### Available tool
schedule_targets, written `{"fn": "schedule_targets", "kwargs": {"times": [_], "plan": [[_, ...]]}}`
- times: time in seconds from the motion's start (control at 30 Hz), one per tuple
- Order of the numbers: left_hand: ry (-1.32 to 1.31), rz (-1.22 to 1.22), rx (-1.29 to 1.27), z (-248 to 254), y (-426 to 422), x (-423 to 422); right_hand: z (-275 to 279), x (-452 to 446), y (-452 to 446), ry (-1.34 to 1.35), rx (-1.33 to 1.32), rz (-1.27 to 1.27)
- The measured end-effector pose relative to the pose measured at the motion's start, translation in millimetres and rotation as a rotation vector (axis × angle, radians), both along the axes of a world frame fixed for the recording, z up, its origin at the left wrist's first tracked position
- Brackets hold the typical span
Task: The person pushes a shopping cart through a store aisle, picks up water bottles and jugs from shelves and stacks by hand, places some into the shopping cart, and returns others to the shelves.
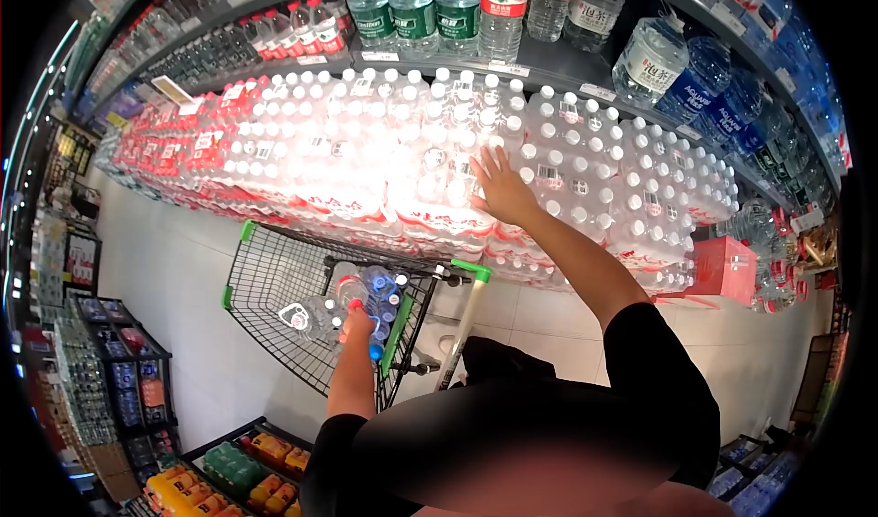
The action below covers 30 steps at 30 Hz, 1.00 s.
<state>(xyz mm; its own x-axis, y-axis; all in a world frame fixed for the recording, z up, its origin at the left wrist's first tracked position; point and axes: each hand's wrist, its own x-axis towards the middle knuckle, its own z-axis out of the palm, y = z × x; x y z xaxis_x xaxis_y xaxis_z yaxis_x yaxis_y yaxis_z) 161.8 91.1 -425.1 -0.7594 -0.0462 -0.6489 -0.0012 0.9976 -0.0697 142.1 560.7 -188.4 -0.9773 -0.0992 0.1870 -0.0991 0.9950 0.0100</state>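
My right hand [501, 188] lies with its fingers spread on shrink-wrapped packs of white-capped water bottles [572, 160], stacked in a long row. Down in the shopping cart [274, 270], my left hand [358, 323] is closed around the red-capped top of a clear bottle [351, 288]. Beside that bottle are a clear jug with a white handle [306, 317] and several blue-capped bottles [384, 302]. The cart has a black wire basket with green corners.
Behind the packs runs a shelf [439, 64] with large water bottles. Red packs [174, 142] continue the row at the left, and a red box [722, 270] stands at the right. Crates of orange and green drink packs [233, 467] are at the lower left.
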Motion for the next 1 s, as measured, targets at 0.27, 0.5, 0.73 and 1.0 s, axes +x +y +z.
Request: {"fn": "schedule_targets", "kwargs": {"times": [0.27, 0.5, 0.73, 1.0], "plan": [[0.111, 0.204, 0.532, -23, -46, 12, 2, 5, 1, 0.009, -0.134, -0.006], [-0.070, 0.736, 0.738, 164, -17, 31, -3, -3, 1, -0.160, -0.123, -0.071], [0.006, 0.923, 1.064, 365, 50, 75, -14, 1, 3, -0.012, -0.139, -0.015], [0.249, 0.762, 1.504, 524, 156, 101, 1, 17, 23, -0.001, -0.782, 0.414]]}}
